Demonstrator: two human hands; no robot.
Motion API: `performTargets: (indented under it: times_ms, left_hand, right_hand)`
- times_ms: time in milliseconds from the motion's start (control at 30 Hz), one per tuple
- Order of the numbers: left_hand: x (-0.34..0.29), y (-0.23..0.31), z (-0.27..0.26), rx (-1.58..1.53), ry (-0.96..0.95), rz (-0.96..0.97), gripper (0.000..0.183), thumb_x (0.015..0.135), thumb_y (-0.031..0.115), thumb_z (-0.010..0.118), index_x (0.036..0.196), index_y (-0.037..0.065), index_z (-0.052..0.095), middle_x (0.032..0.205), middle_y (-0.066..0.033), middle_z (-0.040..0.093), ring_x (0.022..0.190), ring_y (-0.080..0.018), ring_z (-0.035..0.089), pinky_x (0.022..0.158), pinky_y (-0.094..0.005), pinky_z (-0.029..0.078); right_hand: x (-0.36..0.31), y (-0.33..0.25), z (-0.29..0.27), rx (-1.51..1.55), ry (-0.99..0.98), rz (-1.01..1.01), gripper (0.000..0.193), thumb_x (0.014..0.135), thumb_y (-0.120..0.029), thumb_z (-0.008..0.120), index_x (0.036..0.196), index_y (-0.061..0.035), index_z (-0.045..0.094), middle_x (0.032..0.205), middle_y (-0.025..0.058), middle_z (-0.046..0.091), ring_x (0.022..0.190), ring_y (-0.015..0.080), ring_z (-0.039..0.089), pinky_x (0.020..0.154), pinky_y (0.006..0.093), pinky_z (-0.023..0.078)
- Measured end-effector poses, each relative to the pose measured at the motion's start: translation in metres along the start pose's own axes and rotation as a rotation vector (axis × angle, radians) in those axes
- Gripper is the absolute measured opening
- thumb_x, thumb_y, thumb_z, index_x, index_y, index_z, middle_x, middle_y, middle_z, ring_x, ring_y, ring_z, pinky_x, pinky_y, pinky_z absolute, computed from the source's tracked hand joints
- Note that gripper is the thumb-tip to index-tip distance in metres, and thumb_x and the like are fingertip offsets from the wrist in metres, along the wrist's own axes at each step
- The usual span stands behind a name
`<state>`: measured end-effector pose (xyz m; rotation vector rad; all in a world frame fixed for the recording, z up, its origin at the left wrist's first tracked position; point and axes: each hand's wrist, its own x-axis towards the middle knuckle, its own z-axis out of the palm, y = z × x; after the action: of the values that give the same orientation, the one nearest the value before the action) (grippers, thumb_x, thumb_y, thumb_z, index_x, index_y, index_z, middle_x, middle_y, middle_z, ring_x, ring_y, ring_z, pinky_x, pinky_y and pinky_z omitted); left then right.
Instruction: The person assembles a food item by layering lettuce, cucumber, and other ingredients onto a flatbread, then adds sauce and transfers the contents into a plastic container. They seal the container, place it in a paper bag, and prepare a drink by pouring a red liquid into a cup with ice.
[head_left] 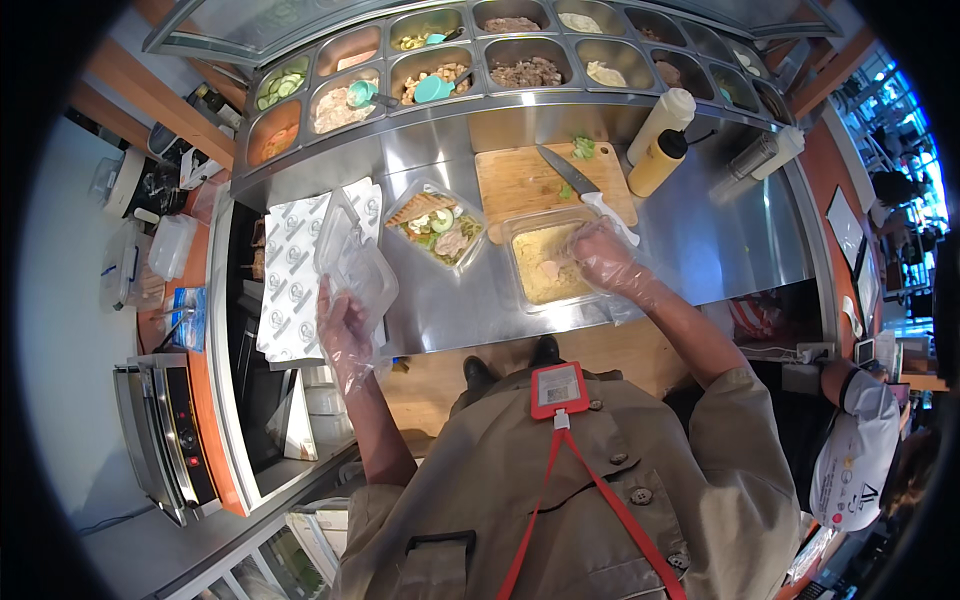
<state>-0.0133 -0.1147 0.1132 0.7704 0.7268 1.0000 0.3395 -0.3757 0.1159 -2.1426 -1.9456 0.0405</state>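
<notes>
My left hand [346, 325], in a clear plastic glove, grips the near edge of a clear plastic lid [372, 268] over the patterned paper. To its right sits an open clear tub of salad [436, 226] with egg, cucumber, greens and toasted bread. My right hand [604, 258], gloved too, is closed over the right side of a clear tub of yellow crumbly food [548, 285]; its fingertips are partly hidden. Just beyond that hand, a knife [570, 169] with a white handle lies across the wooden cutting board [510, 185].
Metal food pans [530, 65] with several fillings line the far side. Squeeze bottles [660, 150] stand right of the board. Printed wrapping paper [292, 290] is stacked at the left of the steel counter [720, 240]. Another person's sleeve [855, 460] shows at the right.
</notes>
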Motion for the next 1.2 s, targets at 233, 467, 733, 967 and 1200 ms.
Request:
performTargets:
  times_ms: [233,467,733,967,1200]
  left_hand:
    - [0.005,-0.002,0.006,-0.021,-0.058,-0.014,0.07,0.094,0.0,0.061,0.155,-0.001,0.028,0.089,-0.0078,0.062,0.07,-0.011,0.057,0.059,-0.0235,0.049]
    - [0.002,-0.005,0.013,0.014,-0.018,-0.013,0.069,0.09,0.004,0.067,0.152,0.002,0.036,0.088,-0.0024,0.062,0.068,-0.0079,0.057,0.061,-0.0187,0.051]
    - [0.004,0.006,-0.005,-0.016,0.013,-0.017,0.07,0.092,-0.002,0.061,0.155,0.001,0.029,0.091,-0.0087,0.061,0.071,-0.0118,0.056,0.06,-0.0236,0.048]
    - [0.007,0.006,-0.019,-0.025,0.038,0.017,0.07,0.093,-0.002,0.061,0.155,0.001,0.029,0.089,-0.0074,0.061,0.07,-0.0121,0.056,0.059,-0.024,0.048]
    - [0.001,0.011,-0.021,-0.021,0.056,0.041,0.069,0.093,-0.002,0.06,0.155,0.001,0.03,0.087,-0.0068,0.061,0.069,-0.0125,0.056,0.058,-0.0241,0.048]
  right_hand:
    - [0.001,-0.007,-0.005,-0.319,-0.222,-0.024,0.033,0.07,-0.006,0.058,0.094,-0.015,0.079,0.085,0.0123,0.068,0.088,0.0349,0.064,0.089,0.0487,0.04]
    - [0.008,-0.009,-0.006,0.231,-0.116,0.074,0.025,0.077,-0.004,0.06,0.087,-0.0146,0.08,0.09,0.0121,0.073,0.091,0.0318,0.067,0.092,0.0449,0.046]
    - [0.012,0.017,-0.033,0.455,0.005,0.057,0.018,0.081,-0.003,0.067,0.086,-0.0141,0.08,0.081,0.0119,0.073,0.075,0.0311,0.068,0.072,0.0405,0.054]
    - [0.03,0.02,-0.059,0.391,0.014,0.046,0.012,0.081,-0.005,0.073,0.089,-0.0104,0.079,0.089,0.0109,0.074,0.081,0.0298,0.07,0.075,0.0394,0.054]
    - [0.096,0.005,-0.061,0.377,0.066,0.037,0.013,0.087,-0.01,0.068,0.094,-0.011,0.078,0.093,0.0072,0.075,0.085,0.0304,0.07,0.078,0.0406,0.055]
